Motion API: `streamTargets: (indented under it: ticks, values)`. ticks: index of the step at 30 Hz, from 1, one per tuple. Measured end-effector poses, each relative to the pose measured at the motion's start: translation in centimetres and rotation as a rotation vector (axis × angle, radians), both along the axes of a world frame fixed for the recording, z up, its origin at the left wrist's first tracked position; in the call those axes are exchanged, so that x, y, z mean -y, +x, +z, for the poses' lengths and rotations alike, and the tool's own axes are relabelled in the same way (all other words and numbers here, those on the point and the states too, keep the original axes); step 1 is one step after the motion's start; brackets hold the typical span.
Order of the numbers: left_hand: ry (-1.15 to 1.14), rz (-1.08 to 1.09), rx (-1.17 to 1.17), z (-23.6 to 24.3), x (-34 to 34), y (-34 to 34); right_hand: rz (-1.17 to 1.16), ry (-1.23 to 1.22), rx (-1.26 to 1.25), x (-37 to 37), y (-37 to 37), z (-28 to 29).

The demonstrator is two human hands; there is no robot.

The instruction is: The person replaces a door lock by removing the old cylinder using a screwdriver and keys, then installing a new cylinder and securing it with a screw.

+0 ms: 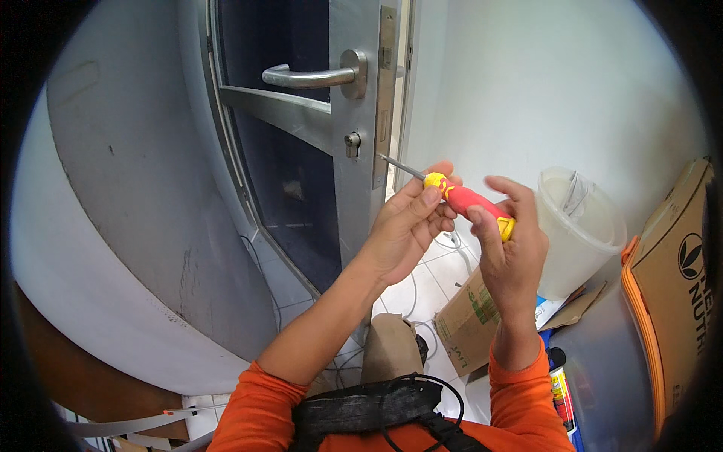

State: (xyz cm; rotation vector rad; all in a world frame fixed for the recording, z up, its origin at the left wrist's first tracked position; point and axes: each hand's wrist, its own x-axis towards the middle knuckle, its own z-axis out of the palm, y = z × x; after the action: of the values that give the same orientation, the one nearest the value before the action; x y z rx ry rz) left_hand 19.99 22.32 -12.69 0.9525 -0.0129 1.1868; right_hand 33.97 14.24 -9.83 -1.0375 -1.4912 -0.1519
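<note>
A screwdriver (pixel 471 203) with a red and yellow handle points up and left, its tip at the lower end of the metal lock faceplate (pixel 382 113) on the door's edge. My left hand (pixel 410 218) pinches the front of the handle near the shaft. Around the rear of the handle curl the thumb and fingers of my right hand (pixel 514 241), with the index finger raised. Left of the faceplate, a key cylinder (pixel 352 143) sticks out of the door frame. Above it is a steel lever handle (pixel 312 77). Whether the tip sits in a screw is too small to tell.
The grey-framed door (pixel 354 196) with dark panels stands ajar beside a white wall (pixel 527 83). To the right are a translucent bucket (pixel 576 248), a cardboard box (pixel 471 324), a larger carton (pixel 674 279) and a plastic bin (pixel 610 377). Cables lie on the tiled floor (pixel 425 290).
</note>
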Motion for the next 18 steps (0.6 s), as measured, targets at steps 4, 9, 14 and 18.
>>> streamTargets:
  ticks: [4,9,14,18]
  values:
    - [0.059,-0.009,0.02,-0.4,-0.5,0.2,-0.053,0.08,0.305,0.3,0.7,0.6]
    - [0.454,0.771,-0.574,-1.6,0.5,-1.8,-0.224,0.332,0.804,-1.1,2.0,1.0]
    - [0.725,1.777,-0.879,-5.5,-1.6,-3.5,-0.351,0.32,1.226,-0.6,2.8,3.9]
    - [0.728,1.728,-0.897,-6.4,-4.6,-3.2,-0.258,0.257,1.166,-0.8,1.7,4.9]
